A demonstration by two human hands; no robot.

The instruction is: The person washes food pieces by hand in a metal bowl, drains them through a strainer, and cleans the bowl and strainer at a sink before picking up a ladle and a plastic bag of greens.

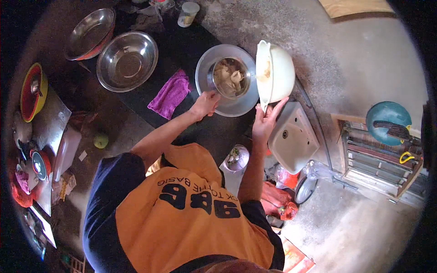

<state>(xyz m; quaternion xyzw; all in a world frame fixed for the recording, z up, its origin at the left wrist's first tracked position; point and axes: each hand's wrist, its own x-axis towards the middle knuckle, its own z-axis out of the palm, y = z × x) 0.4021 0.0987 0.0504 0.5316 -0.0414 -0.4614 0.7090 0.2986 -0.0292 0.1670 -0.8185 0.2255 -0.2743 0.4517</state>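
A white plastic bowl (282,73) is tipped on its side, its opening facing left, with my right hand (268,119) gripping its lower rim. Some beige residue shows inside it. To its left, a steel bowl (247,89) holding pale, lumpy food (229,77) sits in a larger greyish basin (205,68). My left hand (206,104) is at the lower left edge of the steel bowl, fingers curled; whether it grips that edge or a utensil cannot be told. A purple cloth (169,94) lies left of the basin on the dark tabletop (186,44).
Two metal bowls (127,61) (91,34) stand at the upper left. A wall-side sink (295,143) is right of my right forearm, with a hose (317,119) behind it. Near my body is a small bowl of greens (236,158). A plastic cup (188,14) stands at the back.
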